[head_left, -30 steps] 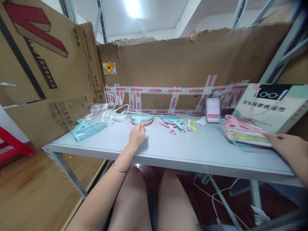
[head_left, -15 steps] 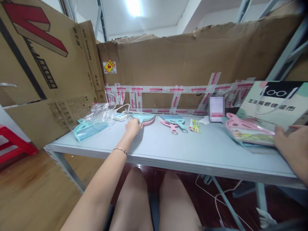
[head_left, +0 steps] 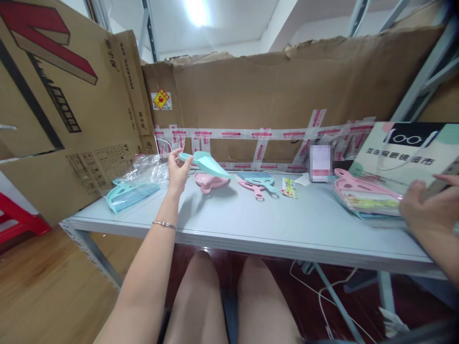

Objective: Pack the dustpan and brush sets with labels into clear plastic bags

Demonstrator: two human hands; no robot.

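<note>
A pale grey table [head_left: 251, 220] stands against a wall of taped cardboard [head_left: 272, 91], with steel shelving posts behind it.

Head view: the left hand [head_left: 178, 169] pinches the handle of the teal dustpan [head_left: 208, 165] between thumb and fingertips. The pan is held tilted in the air just above the pink dustpan [head_left: 208, 182], which lies on the table. A two-finger pinch on a thin handle lets the pan swing, so a grip further along the handle with a level wrist would likely steady it and keep it clear of the pink one.

The right hand [head_left: 426, 205] rests with curled fingers at the edge of the packed pink set [head_left: 362, 193] and the printed paper bag [head_left: 401, 153]. Whether it grips either one I cannot tell, and the frame cuts its forearm.

A teal brush [head_left: 131, 195] lies under crumpled clear plastic, and small brushes [head_left: 256, 184] lie mid-table. A blurred patch covers an item near the wall.
</note>
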